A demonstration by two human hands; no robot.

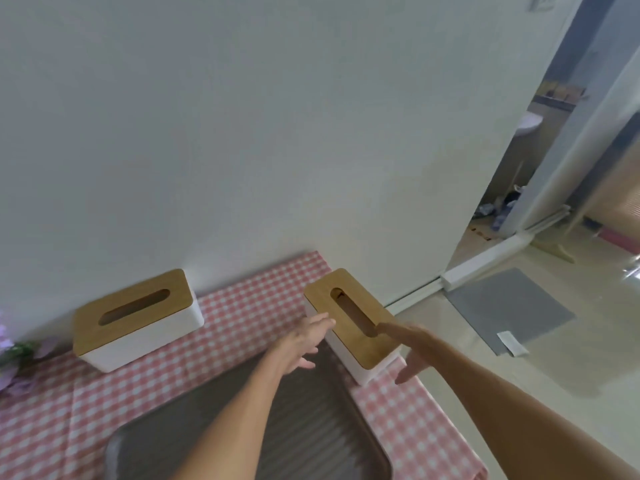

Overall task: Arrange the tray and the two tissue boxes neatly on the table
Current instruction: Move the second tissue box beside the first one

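Two white tissue boxes with wooden slotted lids stand on a pink checked tablecloth point(242, 306). The left tissue box point(136, 320) sits against the wall. The right tissue box point(351, 320) lies at an angle near the table's right edge. My left hand point(304, 341) is spread open at that box's left side, fingertips at the lid's edge. My right hand point(412, 348) is open at its right side, with fingers reaching over the lid. Neither hand clasps the box. A grey ribbed tray point(311, 427) lies on the cloth in front, partly covered by my forearms.
A white wall rises directly behind the table. Purple flowers point(14, 355) lie at the far left edge. To the right the table ends above a pale floor with a grey mat point(509, 310) and a doorway point(512, 188) beyond.
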